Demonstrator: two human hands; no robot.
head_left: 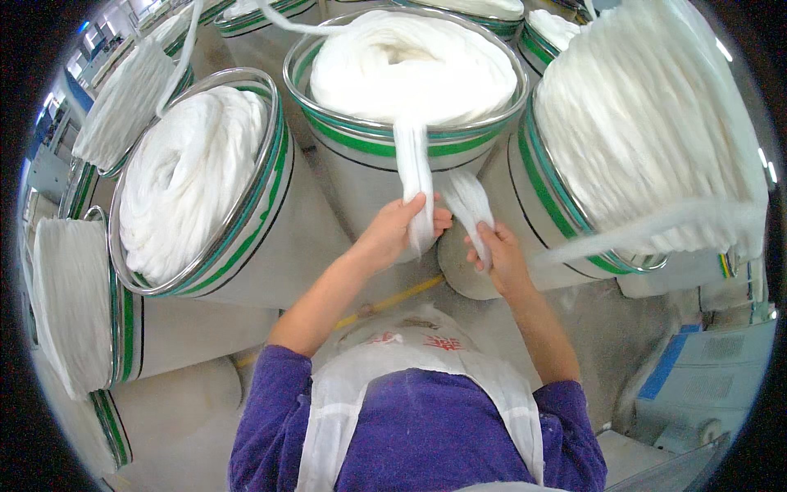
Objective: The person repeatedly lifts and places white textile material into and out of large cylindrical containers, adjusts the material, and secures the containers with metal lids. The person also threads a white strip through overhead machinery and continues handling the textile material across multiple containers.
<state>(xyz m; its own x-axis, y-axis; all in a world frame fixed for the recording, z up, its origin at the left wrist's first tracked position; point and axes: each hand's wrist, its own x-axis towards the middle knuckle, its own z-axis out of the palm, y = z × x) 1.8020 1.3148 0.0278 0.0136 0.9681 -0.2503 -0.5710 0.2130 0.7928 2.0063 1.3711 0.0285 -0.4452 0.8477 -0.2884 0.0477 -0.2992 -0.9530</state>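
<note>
A hanging white fibre strip (412, 156) is gripped near its lower end by the left hand (410, 221), between the thumb and curled fingers. It is draped over the front rim of the middle can (352, 152), by which a thick white coil (459, 70) is held. A second, shorter strip (466, 201) is pinched by the right hand (498, 252), just beside the first; its upper end is fanned out. A loose strand (631, 239) is stretched from the stack in the right-hand can (548, 184) toward the right wrist; whether it is joined to the pinched strip cannot be told. To the left, another coil (193, 176) is held in a tilted-looking can (262, 221).
</note>
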